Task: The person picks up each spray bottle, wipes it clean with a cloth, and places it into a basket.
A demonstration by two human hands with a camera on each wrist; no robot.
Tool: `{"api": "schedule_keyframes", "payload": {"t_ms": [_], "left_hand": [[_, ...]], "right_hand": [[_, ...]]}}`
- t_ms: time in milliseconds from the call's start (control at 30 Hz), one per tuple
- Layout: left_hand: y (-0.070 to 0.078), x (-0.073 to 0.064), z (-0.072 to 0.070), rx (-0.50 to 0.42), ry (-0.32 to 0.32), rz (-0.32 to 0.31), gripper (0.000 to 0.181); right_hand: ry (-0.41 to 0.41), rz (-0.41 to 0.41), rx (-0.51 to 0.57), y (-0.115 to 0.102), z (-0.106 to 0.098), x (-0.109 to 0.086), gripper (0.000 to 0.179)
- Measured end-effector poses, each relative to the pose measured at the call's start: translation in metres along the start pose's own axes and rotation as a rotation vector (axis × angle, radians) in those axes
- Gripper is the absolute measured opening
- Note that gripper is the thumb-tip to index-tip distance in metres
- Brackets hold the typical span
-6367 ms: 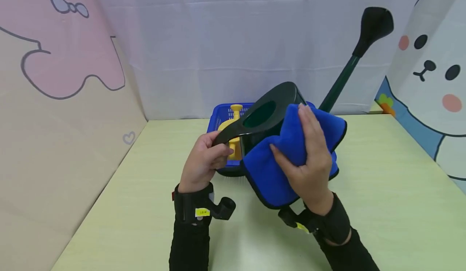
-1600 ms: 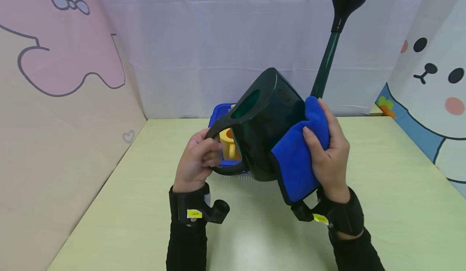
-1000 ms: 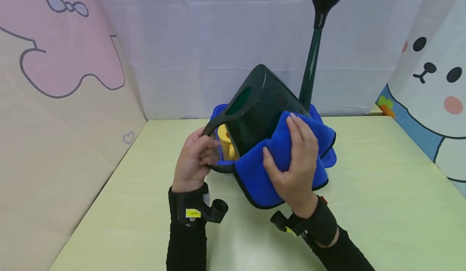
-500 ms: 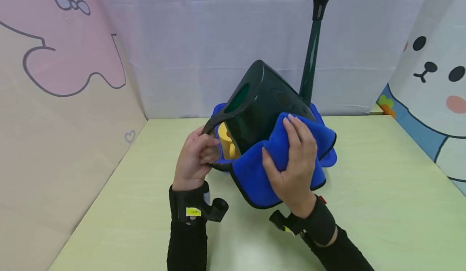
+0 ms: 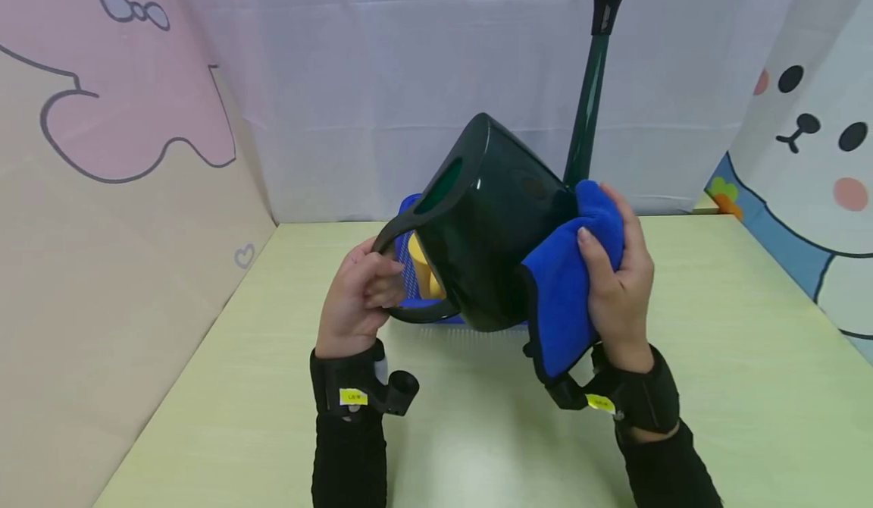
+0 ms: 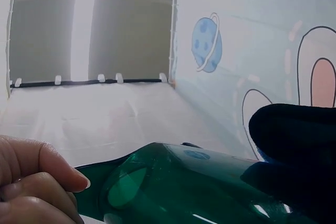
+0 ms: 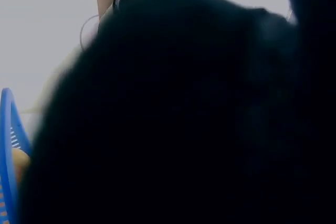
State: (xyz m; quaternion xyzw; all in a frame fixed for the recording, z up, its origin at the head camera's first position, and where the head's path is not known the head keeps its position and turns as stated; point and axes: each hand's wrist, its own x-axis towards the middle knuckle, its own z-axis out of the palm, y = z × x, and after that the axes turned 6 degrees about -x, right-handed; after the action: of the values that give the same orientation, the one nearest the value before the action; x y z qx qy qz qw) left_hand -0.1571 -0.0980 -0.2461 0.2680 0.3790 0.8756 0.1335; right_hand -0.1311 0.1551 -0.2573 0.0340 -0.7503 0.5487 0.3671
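My left hand (image 5: pixel 358 296) grips the handle of a dark green watering can (image 5: pixel 501 243), which is held tilted above the table. Its long spout (image 5: pixel 589 114) points up and ends in a black head that leaves the top of the head view. At the can's right side, below the spout, my right hand (image 5: pixel 622 288) holds a blue cloth (image 5: pixel 566 288) with black edging against the can, thumb in front. Curled fingers (image 6: pixel 39 182) and the shiny can (image 6: pixel 173 187) show in the left wrist view. A dark blur fills most of the right wrist view.
Behind the can stands a blue basket (image 5: pixel 409 203) with yellow things (image 5: pixel 424 269) in it, partly hidden. The pale table (image 5: pixel 716 356) reaches back to a white curtain (image 5: pixel 423 76). Walls with cartoon prints flank it on both sides.
Earlier the cloth lay spread over the can's front; my right hand has moved it right and up to the side. Since the first frame the spout has swung more upright. My left hand keeps the handle.
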Motion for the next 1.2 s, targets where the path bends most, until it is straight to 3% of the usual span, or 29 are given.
{"api": "schedule_keyframes", "payload": {"t_ms": [67,133,500,767,867,967,1200], "left_hand": [[0.0,0.0,-0.001,0.002,0.006,0.001,0.027],[0.0,-0.001,-0.001,0.003,0.013,0.003,0.027],[0.001,-0.001,-0.004,0.008,0.003,0.039,0.028],[-0.002,-0.001,0.0,0.008,0.02,0.029,0.026],[-0.003,0.0,0.001,0.019,0.023,0.023,0.025],[-0.004,0.001,0.003,0.029,0.024,0.015,0.025],[-0.005,0.001,0.005,0.053,0.039,-0.004,0.024]], "right_hand": [[0.013,-0.008,0.003,0.001,0.002,-0.001,0.045],[0.04,-0.065,-0.002,0.001,0.007,-0.004,0.045],[0.272,-0.55,-0.178,0.001,0.048,-0.029,0.055],[0.352,-0.778,-0.39,0.003,0.07,-0.05,0.046],[0.349,-0.786,-0.409,0.003,0.069,-0.05,0.047],[0.329,-0.742,-0.364,0.004,0.065,-0.045,0.051],[0.221,-0.511,-0.192,0.002,0.04,-0.026,0.06]]}}
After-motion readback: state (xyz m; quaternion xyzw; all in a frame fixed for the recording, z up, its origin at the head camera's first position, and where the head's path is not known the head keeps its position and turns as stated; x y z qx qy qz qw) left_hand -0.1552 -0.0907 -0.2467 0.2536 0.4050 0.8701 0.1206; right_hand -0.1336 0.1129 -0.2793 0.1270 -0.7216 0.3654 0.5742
